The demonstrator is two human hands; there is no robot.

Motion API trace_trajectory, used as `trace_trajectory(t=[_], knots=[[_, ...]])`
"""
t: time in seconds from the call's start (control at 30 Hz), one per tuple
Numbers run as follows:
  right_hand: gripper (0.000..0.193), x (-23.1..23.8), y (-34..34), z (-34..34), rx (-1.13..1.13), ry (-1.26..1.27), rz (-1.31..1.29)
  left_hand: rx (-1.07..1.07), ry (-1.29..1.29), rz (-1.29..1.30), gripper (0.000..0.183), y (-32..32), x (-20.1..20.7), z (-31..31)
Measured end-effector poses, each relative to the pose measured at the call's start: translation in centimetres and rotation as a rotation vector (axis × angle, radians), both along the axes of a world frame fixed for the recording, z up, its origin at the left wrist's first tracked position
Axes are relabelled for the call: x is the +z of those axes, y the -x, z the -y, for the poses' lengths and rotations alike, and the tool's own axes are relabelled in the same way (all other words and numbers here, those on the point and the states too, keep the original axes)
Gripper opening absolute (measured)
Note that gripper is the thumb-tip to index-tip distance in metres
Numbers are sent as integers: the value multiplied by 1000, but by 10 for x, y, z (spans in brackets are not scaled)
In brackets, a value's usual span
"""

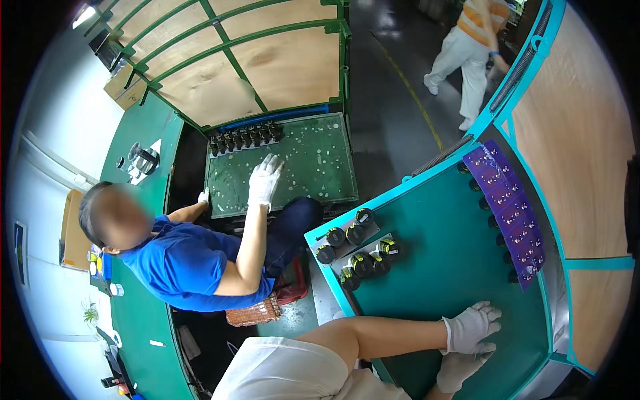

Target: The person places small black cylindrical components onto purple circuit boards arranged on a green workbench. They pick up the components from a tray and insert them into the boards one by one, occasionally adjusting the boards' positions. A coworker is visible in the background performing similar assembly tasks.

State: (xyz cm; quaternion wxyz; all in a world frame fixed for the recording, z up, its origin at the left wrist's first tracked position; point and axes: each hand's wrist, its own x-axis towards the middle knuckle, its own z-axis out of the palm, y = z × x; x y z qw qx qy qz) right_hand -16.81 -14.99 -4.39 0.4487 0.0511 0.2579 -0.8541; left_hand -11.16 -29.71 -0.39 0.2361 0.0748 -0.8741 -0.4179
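Both of my hands wear white gloves and hover close together over the near right part of a green worktable [427,273]. My left hand [467,328] is the upper one, its fingers stretched out to the right and nothing in them. Just below it, partly overlapped, is my right hand [459,370], fingers extended and no object visible. Farther left on the table, several black round parts [362,265] with yellow-green marks stand in two groups on grey plates. Along the right side lies a purple strip [510,207] studded with shiny round knobs, with black round pieces along its left edge.
A seated co-worker in a blue shirt [180,260] raises a gloved hand by a green speckled cart top [307,160], which bears a row of dark parts [245,138]. A turquoise frame [427,177] edges my table. Another person [470,53] stands on the walkway.
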Motion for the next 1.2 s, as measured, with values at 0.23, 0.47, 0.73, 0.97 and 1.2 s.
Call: trace_trajectory(t=[0.23,0.47,0.73,0.97,1.2], knots=[[48,1,-28,21,84,-59,-611,-54,-116,-100,56,0,-9,-7],[43,-6,-39,36,96,-207,-730,88,-18,-182,49,28,-36,-22],[38,-10,-30,28,55,-294,-826,128,-9,-193,49,18,-30,-22],[34,-19,-6,-6,58,-654,-1213,43,-30,-91,47,-2,-6,-15],[46,-7,-1,-18,228,31,-517,43,50,-44,48,-1,-5,-18]])
